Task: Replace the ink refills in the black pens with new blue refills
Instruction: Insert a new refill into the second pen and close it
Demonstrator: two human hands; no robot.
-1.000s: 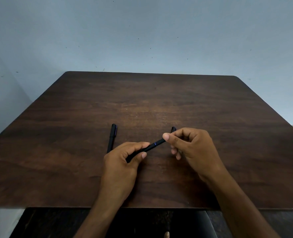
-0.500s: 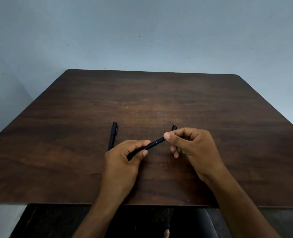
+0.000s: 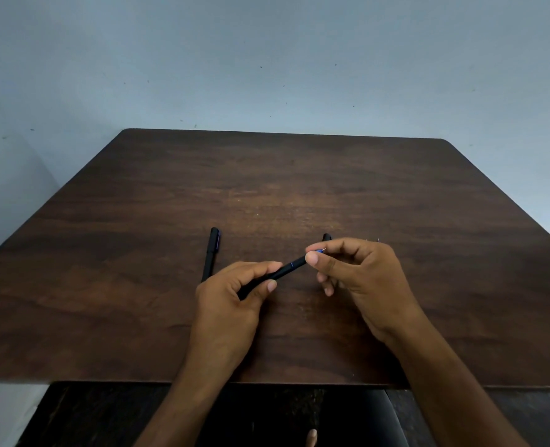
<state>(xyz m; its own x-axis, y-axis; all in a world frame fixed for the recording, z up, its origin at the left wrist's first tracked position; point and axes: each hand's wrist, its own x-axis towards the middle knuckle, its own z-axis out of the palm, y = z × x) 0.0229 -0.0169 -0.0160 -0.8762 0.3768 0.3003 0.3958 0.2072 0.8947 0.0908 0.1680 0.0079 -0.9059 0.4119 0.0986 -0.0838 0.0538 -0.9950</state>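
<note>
Left hand (image 3: 225, 304) grips black pen (image 3: 281, 272) barrel, held just above the table (image 3: 138, 285) near its front edge. Right hand (image 3: 360, 275) fingers pinch the blue tip end. Second pen (image 3: 211, 253) lies left; another black piece (image 3: 326, 237) shows behind the right hand.

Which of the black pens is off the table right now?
The pen held between the left hand and right hand. The other pen lies flat on the table.
</note>
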